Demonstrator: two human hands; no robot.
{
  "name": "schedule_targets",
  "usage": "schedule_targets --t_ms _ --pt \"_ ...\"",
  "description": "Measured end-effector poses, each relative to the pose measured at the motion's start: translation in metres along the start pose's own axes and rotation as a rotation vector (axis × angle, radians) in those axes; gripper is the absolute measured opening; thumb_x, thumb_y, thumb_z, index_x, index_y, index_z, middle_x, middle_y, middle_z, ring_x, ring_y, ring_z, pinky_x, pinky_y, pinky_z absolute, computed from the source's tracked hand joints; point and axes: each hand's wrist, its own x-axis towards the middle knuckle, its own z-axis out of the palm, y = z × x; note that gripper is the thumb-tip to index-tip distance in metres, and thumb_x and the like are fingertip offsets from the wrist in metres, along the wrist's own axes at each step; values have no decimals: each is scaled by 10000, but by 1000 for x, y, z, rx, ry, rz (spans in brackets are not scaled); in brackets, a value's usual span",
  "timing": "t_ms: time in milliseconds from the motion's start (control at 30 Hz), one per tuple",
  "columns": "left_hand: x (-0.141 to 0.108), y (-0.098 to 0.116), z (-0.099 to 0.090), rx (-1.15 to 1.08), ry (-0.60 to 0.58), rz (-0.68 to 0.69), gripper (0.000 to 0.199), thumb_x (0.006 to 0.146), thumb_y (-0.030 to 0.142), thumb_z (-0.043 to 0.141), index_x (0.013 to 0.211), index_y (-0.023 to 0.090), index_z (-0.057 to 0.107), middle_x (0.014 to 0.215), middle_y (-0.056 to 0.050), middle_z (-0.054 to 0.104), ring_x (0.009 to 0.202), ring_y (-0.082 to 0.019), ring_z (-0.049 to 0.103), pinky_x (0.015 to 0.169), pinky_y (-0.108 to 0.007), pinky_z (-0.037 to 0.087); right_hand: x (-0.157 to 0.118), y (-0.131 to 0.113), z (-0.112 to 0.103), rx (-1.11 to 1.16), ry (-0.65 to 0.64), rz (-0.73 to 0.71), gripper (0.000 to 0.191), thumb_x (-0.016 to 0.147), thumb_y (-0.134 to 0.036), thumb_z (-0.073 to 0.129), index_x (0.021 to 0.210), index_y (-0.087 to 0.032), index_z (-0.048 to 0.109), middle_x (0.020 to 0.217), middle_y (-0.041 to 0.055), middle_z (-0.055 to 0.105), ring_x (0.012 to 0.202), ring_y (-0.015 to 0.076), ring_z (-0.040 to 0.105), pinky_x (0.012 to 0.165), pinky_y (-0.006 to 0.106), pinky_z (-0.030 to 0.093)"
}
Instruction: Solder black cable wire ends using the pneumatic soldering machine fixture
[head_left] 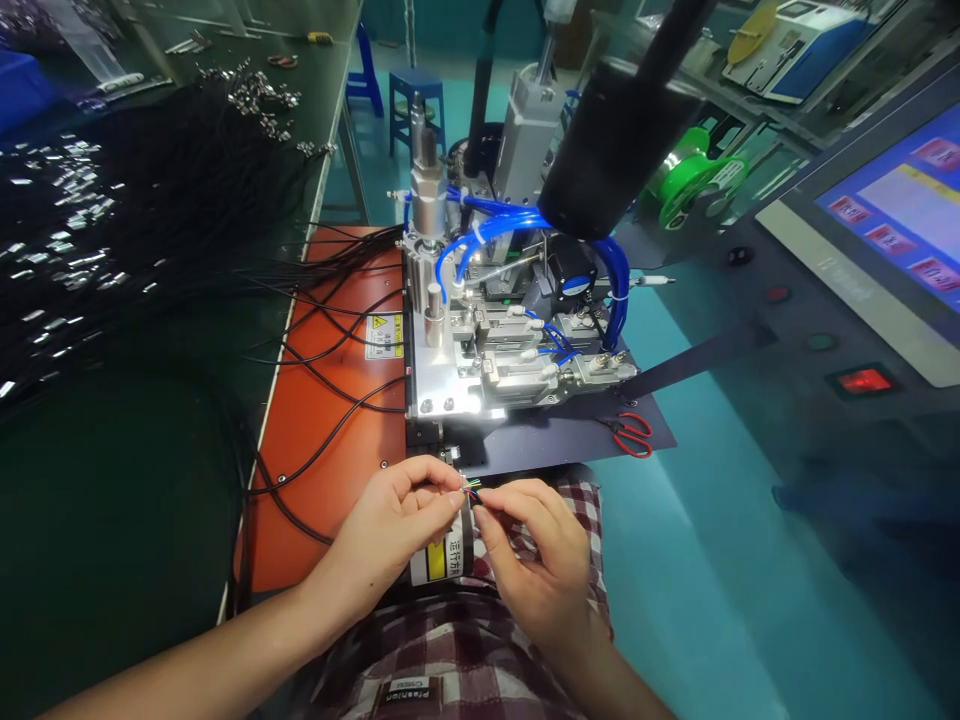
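Close in front of my lap, both hands meet at the end of a black cable whose thin coloured wires (472,487) fan out between my fingertips. My left hand (401,515) pinches the wires between thumb and forefinger. From the other side my right hand (536,545) pinches the black cable end, its thumb and forefinger pressed together. Just beyond the fingertips stands the front of a metal machine (442,385) with blue air hoses (517,217). A label with yellow (436,560) shows beneath my hands. Where the cable runs past my hands is hidden.
Black cables (322,370) trail over an orange board (330,430) from a large bundle (150,200) on the dark table. Red-handled scissors (634,435) lie right of the machine. A control panel with a screen (892,215) stands at right, near a green solder spool (686,180).
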Motion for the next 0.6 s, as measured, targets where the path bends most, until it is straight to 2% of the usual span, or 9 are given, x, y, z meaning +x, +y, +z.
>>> schedule_targets --t_ms 133,233,300,467,600 --pt "0 -1 -1 25 -14 17 180 760 317 651 803 159 577 501 85 387 483 -66 305 454 -184 239 3 -4 6 258 22 261 65 817 -163 591 770 -207 596 737 10 594 672 146 549 613 275 430" --pt "0 -2 -2 38 -37 27 168 776 306 644 821 161 574 513 85 382 495 -64 297 465 -186 237 4 -3 9 548 -76 522 109 841 -244 573 749 -189 555 618 -34 495 519 96 434 481 223 342" --pt "-1 -3 -3 39 -58 33 156 793 299 630 841 163 571 519 85 372 503 -64 292 473 -188 233 5 0 9 724 -156 640 137 849 -288 567 766 -183 540 546 -64 426 459 75 340 443 210 265" --pt "-2 -4 -4 4 -95 37 136 802 283 623 826 161 568 501 89 331 484 -62 261 459 -199 201 8 6 5 924 -297 756 196 823 -334 592 736 -176 514 502 -85 342 453 71 226 449 226 162" --pt "-1 -3 -6 -62 -152 15 146 778 270 650 766 149 568 541 65 417 473 -50 308 449 -192 211 12 10 2 959 -382 750 217 802 -357 613 743 -178 505 531 -78 337 472 77 213 461 235 135"
